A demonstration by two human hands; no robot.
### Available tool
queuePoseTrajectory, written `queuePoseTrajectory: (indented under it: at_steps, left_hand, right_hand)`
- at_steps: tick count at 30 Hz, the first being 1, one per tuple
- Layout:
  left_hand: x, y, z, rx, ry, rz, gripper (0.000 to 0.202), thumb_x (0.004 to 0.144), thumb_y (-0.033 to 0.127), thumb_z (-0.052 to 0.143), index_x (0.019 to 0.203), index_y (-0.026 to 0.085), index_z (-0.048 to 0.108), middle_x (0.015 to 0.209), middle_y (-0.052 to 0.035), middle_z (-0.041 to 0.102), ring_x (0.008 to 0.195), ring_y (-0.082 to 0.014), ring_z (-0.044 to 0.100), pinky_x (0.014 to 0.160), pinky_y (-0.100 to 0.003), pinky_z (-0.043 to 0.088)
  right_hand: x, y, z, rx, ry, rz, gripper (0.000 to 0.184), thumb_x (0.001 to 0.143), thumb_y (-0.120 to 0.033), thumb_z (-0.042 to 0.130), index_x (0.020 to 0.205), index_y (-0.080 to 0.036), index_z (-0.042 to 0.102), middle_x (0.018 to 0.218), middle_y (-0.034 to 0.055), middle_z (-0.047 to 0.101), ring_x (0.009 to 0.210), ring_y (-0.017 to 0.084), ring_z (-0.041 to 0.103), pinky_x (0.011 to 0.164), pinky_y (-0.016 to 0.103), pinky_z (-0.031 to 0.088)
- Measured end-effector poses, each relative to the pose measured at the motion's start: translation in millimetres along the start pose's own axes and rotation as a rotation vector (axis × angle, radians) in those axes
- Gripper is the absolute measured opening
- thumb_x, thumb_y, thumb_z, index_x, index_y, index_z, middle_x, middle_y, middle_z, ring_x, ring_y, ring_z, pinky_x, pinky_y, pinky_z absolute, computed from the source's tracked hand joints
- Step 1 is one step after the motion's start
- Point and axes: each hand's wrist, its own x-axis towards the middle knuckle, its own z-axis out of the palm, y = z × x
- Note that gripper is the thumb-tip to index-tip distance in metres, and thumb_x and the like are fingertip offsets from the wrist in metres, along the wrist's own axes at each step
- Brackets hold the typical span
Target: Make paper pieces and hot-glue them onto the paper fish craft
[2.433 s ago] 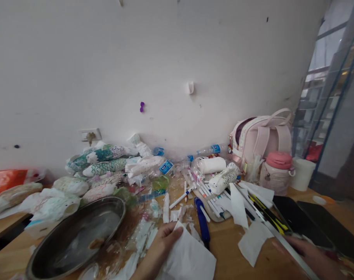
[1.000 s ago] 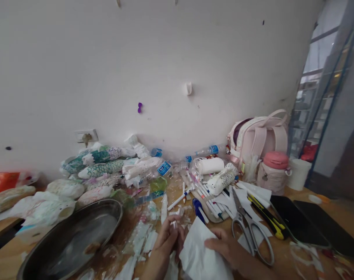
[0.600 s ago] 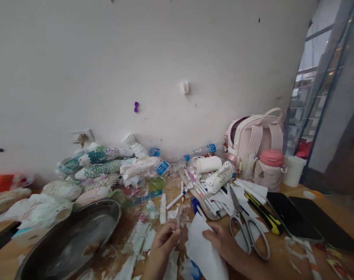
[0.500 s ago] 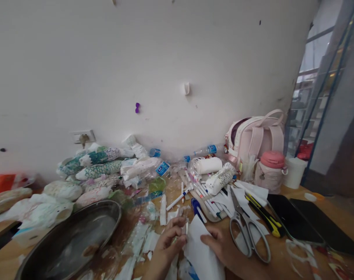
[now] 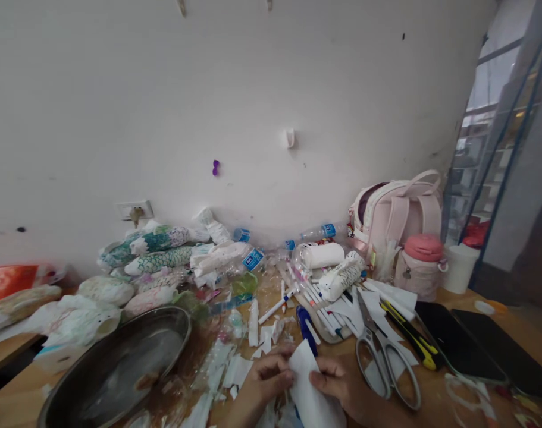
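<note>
Low in the middle of the head view, my left hand (image 5: 264,380) and my right hand (image 5: 337,383) both pinch a white sheet of paper (image 5: 310,392) over the wooden table (image 5: 12,386). The left fingers press on the sheet's left edge, the right fingers on its right side. Grey scissors (image 5: 382,351) lie just right of my right hand. A blue pen (image 5: 305,321) lies just beyond the paper. White paper scraps (image 5: 235,368) are scattered to the left of my left hand.
A metal pan (image 5: 114,362) sits at the lower left. Wrapped fish-shaped bottles (image 5: 154,249), markers (image 5: 315,297) and a paper roll (image 5: 322,255) crowd the wall side. A pink backpack (image 5: 395,214), pink bottle (image 5: 420,261), white cup (image 5: 458,267) and dark tablets (image 5: 476,351) stand at right.
My right hand has put the scissors down on the table and come to the paper. Both hands now pinch the sheet close together, lower in view.
</note>
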Motion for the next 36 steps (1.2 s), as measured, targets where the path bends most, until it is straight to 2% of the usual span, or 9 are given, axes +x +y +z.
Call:
queuePoseTrajectory:
  at_steps: [4,7,15,19,24,28,30,33,36]
  left_hand:
    - [2.8,1.7,-2.3,0.080,0.050,0.025,0.037,0.053,0.049,0.078,0.048,0.016,0.061,0.065,-0.0007,0.054,0.067,-0.0151,0.048,0.065,-0.025,0.035]
    - [5.4,1.0,-3.9,0.090,0.047,0.038,0.044,0.050,0.054,0.077,0.046,0.016,0.056,0.057,0.0022,0.048,0.059,-0.0125,0.041,0.058,-0.024,0.030]
    - [8.1,-12.3,-1.6,0.096,-0.043,0.045,0.048,0.046,0.053,0.079,0.045,0.017,0.047,0.052,0.0042,0.042,0.053,-0.0094,0.034,0.051,-0.023,0.023]
    - [9.9,-19.7,-2.8,0.079,-0.050,0.057,0.050,0.044,0.050,0.081,0.048,0.017,0.044,0.052,0.0053,0.043,0.052,-0.0081,0.034,0.050,-0.021,0.023]
    - [5.0,-18.8,2.8,-0.106,-0.146,0.025,0.041,0.050,0.032,0.084,0.064,0.019,0.048,0.064,0.0041,0.055,0.059,-0.0094,0.048,0.056,-0.020,0.035]
    - [3.4,-15.7,5.7,-0.166,-0.006,0.098,0.054,0.049,0.029,0.085,0.092,0.024,0.053,0.072,0.0044,0.061,0.065,-0.0111,0.055,0.058,-0.021,0.040]
    - [3.2,-13.5,5.9,-0.166,-0.002,0.057,0.060,0.049,0.035,0.084,0.099,0.025,0.052,0.075,0.0022,0.064,0.066,-0.0137,0.059,0.058,-0.023,0.042]
    - [3.1,-11.5,6.6,-0.101,-0.073,-0.075,0.047,0.050,0.042,0.082,0.084,0.018,0.060,0.073,-0.0003,0.066,0.062,-0.0141,0.059,0.057,-0.024,0.043]
    - [2.7,-11.6,8.1,-0.074,-0.027,-0.144,0.041,0.047,0.042,0.083,0.064,0.016,0.056,0.058,0.0025,0.062,0.050,-0.0098,0.053,0.050,-0.021,0.039]
  right_hand:
    - [4.6,2.6,-1.4,-0.068,0.072,-0.013,0.053,0.064,-0.069,0.060,0.062,-0.016,0.053,0.058,-0.0024,0.042,0.054,0.010,0.036,0.050,0.023,0.024]
    - [6.7,2.5,-2.8,-0.124,0.144,-0.052,0.055,0.065,-0.070,0.057,0.056,-0.018,0.042,0.056,-0.0045,0.033,0.054,0.010,0.029,0.049,0.025,0.020]
    - [-1.2,-13.9,2.5,-0.194,0.176,-0.109,0.051,0.070,-0.068,0.051,0.063,-0.019,0.043,0.060,-0.0042,0.033,0.059,0.012,0.031,0.054,0.026,0.024]
    - [-2.2,-11.4,2.5,-0.183,0.179,-0.149,0.043,0.075,-0.061,0.051,0.069,-0.018,0.047,0.059,-0.0056,0.033,0.057,0.011,0.031,0.053,0.025,0.023]
    - [-1.7,-4.8,4.0,-0.164,0.176,-0.156,0.030,0.073,-0.044,0.063,0.074,-0.016,0.053,0.065,-0.0029,0.047,0.060,0.011,0.042,0.056,0.024,0.031]
    - [-2.7,-5.5,5.3,-0.148,0.239,-0.143,0.029,0.076,-0.043,0.059,0.079,-0.014,0.057,0.068,-0.0003,0.055,0.062,0.013,0.048,0.056,0.024,0.034]
    - [-2.6,-5.5,6.0,-0.144,0.277,-0.139,0.030,0.077,-0.045,0.057,0.081,-0.014,0.058,0.069,0.0009,0.058,0.063,0.014,0.050,0.057,0.024,0.036]
    - [-2.4,-3.8,7.6,-0.156,0.323,-0.138,0.032,0.078,-0.047,0.055,0.083,-0.015,0.057,0.071,0.0022,0.060,0.065,0.016,0.053,0.057,0.025,0.038]
    - [-3.0,-3.5,10.4,-0.170,0.347,-0.141,0.034,0.078,-0.049,0.055,0.081,-0.015,0.057,0.069,0.0023,0.060,0.065,0.017,0.054,0.056,0.025,0.039]
